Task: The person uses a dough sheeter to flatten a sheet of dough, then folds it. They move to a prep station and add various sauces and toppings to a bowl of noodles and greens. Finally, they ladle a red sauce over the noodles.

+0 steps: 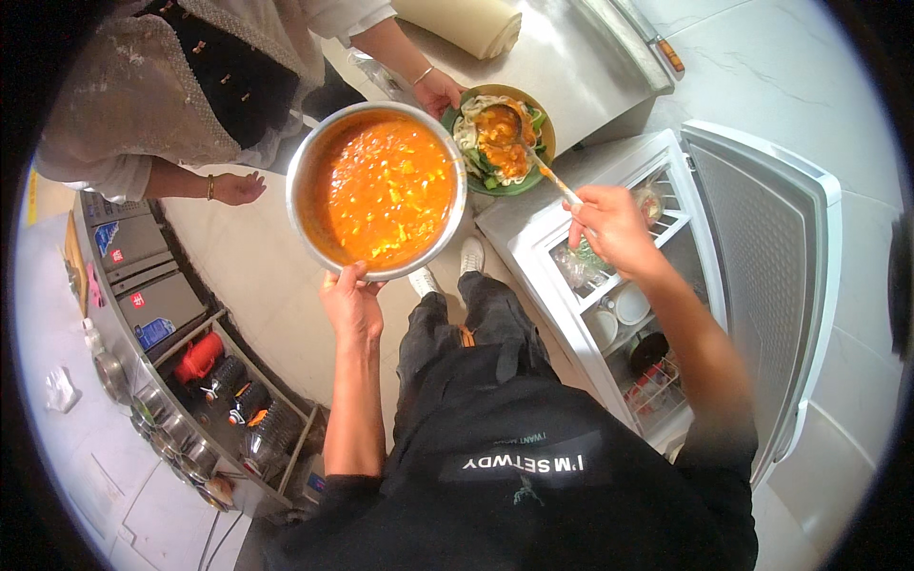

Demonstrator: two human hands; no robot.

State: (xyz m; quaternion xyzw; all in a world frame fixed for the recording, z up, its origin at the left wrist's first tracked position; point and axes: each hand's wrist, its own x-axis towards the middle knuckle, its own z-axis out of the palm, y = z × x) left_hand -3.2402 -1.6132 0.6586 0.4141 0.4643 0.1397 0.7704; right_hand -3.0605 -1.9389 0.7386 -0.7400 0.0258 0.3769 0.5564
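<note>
My left hand (353, 303) grips the near rim of a round metal pot (295, 214). Orange-red sauce with yellow, egg-like pieces (389, 189) fills much of it. In my right hand (607, 225) is the handle of a ladle (557, 178). Its bowl lies over a green bowl (505, 190) just right of the pot, with sauce in and around it. Pale noodles (471, 132) and green leaves (491, 180) show under the sauce. Another person's hand (437, 91) holds the green bowl's far left rim; that person's other hand (239, 188) is held out, apart from the pot.
To my right a white chest freezer (528, 243) stands with its lid (771, 250) raised, bags and containers inside. A steel counter (571, 78) at the top bears a cream-coloured roll (471, 25). On the left, a steel unit (136, 285) holds bottles (268, 428) and metal containers (171, 432).
</note>
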